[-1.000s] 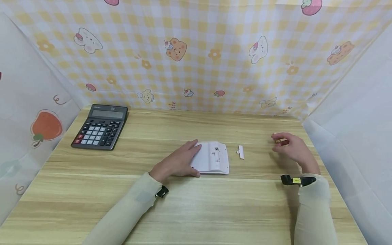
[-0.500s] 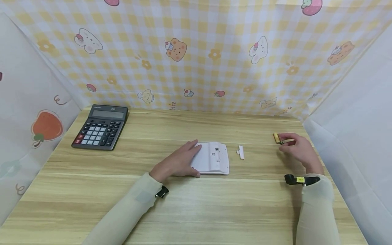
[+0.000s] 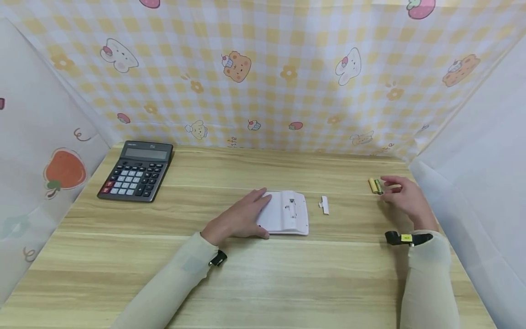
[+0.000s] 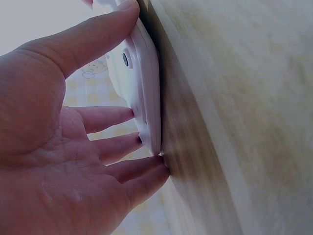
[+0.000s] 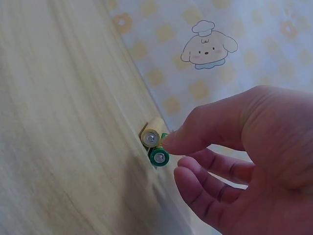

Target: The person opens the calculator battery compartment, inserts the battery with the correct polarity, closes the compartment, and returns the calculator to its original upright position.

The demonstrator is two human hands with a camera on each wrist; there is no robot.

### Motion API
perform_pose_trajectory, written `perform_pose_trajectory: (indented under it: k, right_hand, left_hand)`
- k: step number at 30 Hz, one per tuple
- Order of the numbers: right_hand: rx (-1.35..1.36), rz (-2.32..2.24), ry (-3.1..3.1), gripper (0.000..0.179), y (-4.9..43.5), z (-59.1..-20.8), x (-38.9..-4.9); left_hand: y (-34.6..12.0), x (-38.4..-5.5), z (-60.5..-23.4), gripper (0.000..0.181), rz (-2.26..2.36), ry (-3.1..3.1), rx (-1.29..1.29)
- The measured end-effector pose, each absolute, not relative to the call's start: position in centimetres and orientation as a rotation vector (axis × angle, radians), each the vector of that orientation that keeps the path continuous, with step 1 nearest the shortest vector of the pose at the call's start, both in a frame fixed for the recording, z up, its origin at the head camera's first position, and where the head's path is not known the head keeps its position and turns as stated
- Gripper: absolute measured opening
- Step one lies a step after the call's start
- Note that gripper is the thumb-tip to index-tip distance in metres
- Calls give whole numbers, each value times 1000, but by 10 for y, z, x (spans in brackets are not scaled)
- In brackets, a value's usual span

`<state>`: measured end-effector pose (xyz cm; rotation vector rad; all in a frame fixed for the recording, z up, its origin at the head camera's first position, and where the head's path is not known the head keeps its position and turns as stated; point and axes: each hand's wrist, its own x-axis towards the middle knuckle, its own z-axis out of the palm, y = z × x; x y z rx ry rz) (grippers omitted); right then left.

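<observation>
My left hand holds a white flat device face down on the table, thumb at its near edge and fingers at the far side. The battery compartment on its back is uncovered. In the left wrist view, the fingertips rest along the device's edge. To its right lies a small white battery cover. Further right, a yellow battery and a green battery lie side by side. My right hand is beside them, fingers loosely bent, thumb tip overlapping the green battery in the right wrist view.
A dark grey calculator with white, black and red keys lies at the back left of the wooden table. Behind the table hangs a yellow checked cloth; white sheets stand along both sides.
My right hand has drawn back slightly to the right, leaving the two batteries in view side by side on the table. The left hand and the white device have stayed put.
</observation>
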<state>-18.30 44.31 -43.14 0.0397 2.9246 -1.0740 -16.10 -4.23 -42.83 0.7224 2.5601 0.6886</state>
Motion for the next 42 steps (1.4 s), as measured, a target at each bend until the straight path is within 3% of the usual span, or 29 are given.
perform_pose_trajectory:
  k: [11,31,42]
  right_hand:
    - [-6,-924,2935,65,443,-441,-194]
    - [78,-907,2912,54,442,-438,-191]
    - [136,-953,2869,60,446,-432,-182]
  left_hand:
    - [-42,-161,-429,108,685,2562,719]
    - [-42,-161,-427,107,689,2559,727]
    - [-43,-161,-428,108,698,2560,725]
